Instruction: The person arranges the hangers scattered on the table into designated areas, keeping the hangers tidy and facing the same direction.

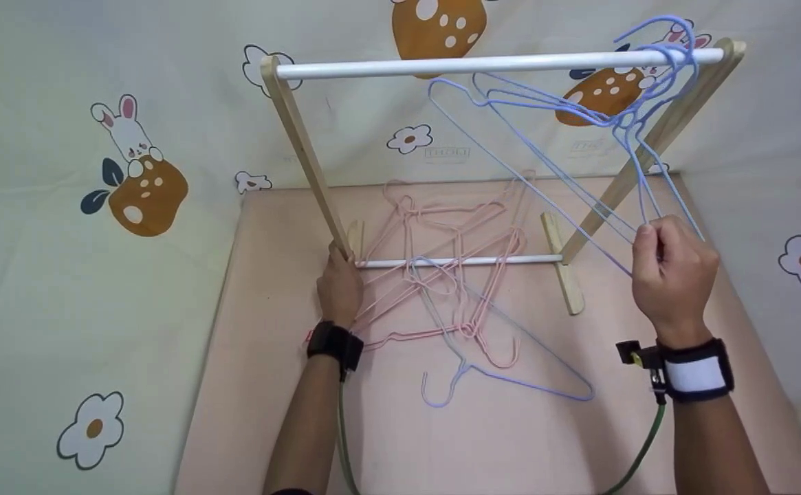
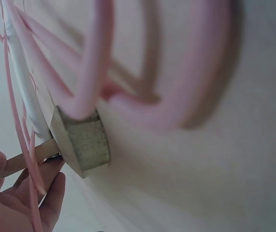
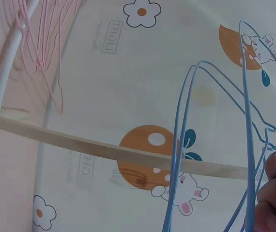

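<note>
The right hand (image 1: pixel 675 275) grips light-blue triangular wire hangers (image 1: pixel 626 123), their hooks above the fist; the left hand (image 1: pixel 339 290) grasps a pale wooden post (image 1: pixel 307 161) low down.

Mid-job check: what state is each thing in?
Rack: standing upright
Bunched blue hangers: held, hooks at top bar
Loose blue hanger: lying down, unheld
Pink hangers: heaped around lower bar
Wrist straps: worn
Left hand: gripping left post
Right hand: gripping bunched blue hangers
</note>
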`<state>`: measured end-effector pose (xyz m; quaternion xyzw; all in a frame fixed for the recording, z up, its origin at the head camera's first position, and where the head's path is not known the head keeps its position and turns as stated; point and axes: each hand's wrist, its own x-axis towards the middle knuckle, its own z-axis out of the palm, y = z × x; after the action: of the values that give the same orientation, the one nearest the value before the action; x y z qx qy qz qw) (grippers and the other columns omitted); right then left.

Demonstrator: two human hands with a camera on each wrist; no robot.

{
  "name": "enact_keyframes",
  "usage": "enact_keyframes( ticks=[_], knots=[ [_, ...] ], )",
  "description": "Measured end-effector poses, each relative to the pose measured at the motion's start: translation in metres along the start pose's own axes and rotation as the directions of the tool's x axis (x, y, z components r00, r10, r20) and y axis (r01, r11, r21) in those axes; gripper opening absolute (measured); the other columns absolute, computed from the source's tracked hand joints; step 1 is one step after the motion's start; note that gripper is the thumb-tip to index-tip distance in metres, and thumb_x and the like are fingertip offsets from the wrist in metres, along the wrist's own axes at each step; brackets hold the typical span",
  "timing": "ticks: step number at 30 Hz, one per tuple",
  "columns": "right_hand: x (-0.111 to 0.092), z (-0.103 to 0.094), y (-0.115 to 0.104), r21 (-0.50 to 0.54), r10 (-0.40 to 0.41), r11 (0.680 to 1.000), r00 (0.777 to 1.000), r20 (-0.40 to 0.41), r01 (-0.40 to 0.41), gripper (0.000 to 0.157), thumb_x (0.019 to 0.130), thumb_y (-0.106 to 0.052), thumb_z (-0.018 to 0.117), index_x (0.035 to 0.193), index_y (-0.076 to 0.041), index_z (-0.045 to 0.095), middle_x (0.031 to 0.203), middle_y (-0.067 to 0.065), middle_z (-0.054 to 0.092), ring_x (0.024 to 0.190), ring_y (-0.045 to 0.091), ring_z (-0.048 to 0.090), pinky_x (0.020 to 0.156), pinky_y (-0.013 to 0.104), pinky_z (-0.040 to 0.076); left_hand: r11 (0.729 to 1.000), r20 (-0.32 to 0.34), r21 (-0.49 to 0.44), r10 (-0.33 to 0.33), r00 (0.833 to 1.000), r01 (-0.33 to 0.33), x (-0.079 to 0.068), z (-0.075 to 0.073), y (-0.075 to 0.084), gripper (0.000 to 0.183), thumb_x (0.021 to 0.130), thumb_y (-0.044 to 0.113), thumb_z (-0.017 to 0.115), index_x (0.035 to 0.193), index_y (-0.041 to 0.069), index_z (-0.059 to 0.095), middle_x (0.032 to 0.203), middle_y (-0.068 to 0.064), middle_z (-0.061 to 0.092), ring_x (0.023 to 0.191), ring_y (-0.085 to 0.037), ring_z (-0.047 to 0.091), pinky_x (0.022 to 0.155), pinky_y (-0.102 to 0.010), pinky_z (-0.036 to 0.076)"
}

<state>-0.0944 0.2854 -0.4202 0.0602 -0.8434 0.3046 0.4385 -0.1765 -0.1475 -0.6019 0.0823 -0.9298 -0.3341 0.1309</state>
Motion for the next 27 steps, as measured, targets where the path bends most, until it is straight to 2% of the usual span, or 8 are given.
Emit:
enact_keyframes(
  ticks=[5, 11, 17, 21, 24, 27],
  knots=[
    [0.003, 0.000, 0.007, -0.045, -0.033, 0.998, 0.999, 0.025, 0.034, 0.034, 0.102, -0.014, 0.055, 0.075, 0.005, 0.059, 0.063, 0.015, 0.049, 0.062, 0.002, 0.031, 0.061, 0.018, 0.021, 1.000, 0.005, 0.005, 0.002, 1.000, -0.002, 0.000, 0.000, 0.000, 0.036, 0.114, 0.012, 0.055, 0.146, -0.002, 0.048, 0.120, -0.028, 0.072, 0.088, -0.053, 0.075, 0.070, -0.065, 0.058],
    [0.006, -0.002, 0.017, -0.097, -0.051, 0.994, 0.997, 0.065, 0.057, 0.034, 0.102, -0.015, 0.054, 0.076, 0.006, 0.060, 0.063, 0.016, 0.050, 0.056, 0.018, 0.037, 0.060, 0.019, 0.019, 1.000, 0.007, -0.006, 0.022, 1.000, -0.022, -0.001, 0.000, -0.001, 0.043, 0.113, 0.009, 0.056, 0.152, -0.006, 0.044, 0.122, -0.028, 0.071, 0.095, -0.051, 0.075, 0.074, -0.065, 0.059],
    [0.006, -0.006, 0.030, -0.160, -0.043, 0.985, 0.994, 0.105, 0.060, 0.036, 0.104, -0.019, 0.055, 0.079, 0.006, 0.062, 0.063, 0.017, 0.052, 0.051, 0.029, 0.042, 0.056, 0.022, 0.018, 1.000, 0.005, -0.002, 0.028, 1.000, -0.028, 0.000, -0.001, 0.000, 0.042, 0.113, 0.009, 0.056, 0.151, -0.006, 0.045, 0.122, -0.028, 0.072, 0.095, -0.051, 0.075, 0.075, -0.065, 0.059],
    [0.007, -0.006, 0.038, -0.192, -0.053, 0.979, 0.994, 0.095, 0.070, 0.039, 0.106, -0.022, 0.055, 0.082, 0.007, 0.065, 0.068, 0.021, 0.058, 0.053, 0.037, 0.050, 0.055, 0.030, 0.024, 0.999, -0.009, -0.001, 0.034, 0.999, -0.034, -0.001, 0.000, -0.001, 0.040, 0.112, 0.009, 0.057, 0.149, -0.005, 0.047, 0.119, -0.029, 0.072, 0.094, -0.052, 0.075, 0.074, -0.066, 0.058],
    [0.008, -0.006, 0.041, -0.211, -0.065, 0.974, 0.996, 0.068, 0.078, 0.041, 0.106, -0.024, 0.055, 0.086, 0.010, 0.068, 0.074, 0.025, 0.064, 0.062, 0.045, 0.058, 0.060, 0.040, 0.033, 0.999, -0.015, -0.002, 0.034, 0.999, -0.034, -0.001, 0.001, -0.001, 0.039, 0.113, 0.010, 0.056, 0.148, -0.005, 0.047, 0.118, -0.029, 0.072, 0.093, -0.052, 0.075, 0.073, -0.066, 0.058],
    [0.010, -0.006, 0.041, -0.228, -0.076, 0.970, 0.996, 0.039, 0.082, 0.041, 0.106, -0.024, 0.057, 0.091, 0.012, 0.070, 0.080, 0.029, 0.067, 0.072, 0.050, 0.061, 0.066, 0.049, 0.037, 0.999, -0.013, -0.002, 0.033, 0.999, -0.033, -0.001, 0.001, -0.002, 0.039, 0.113, 0.009, 0.056, 0.148, -0.004, 0.047, 0.118, -0.029, 0.071, 0.093, -0.052, 0.075, 0.073, -0.066, 0.058]
  ],
)
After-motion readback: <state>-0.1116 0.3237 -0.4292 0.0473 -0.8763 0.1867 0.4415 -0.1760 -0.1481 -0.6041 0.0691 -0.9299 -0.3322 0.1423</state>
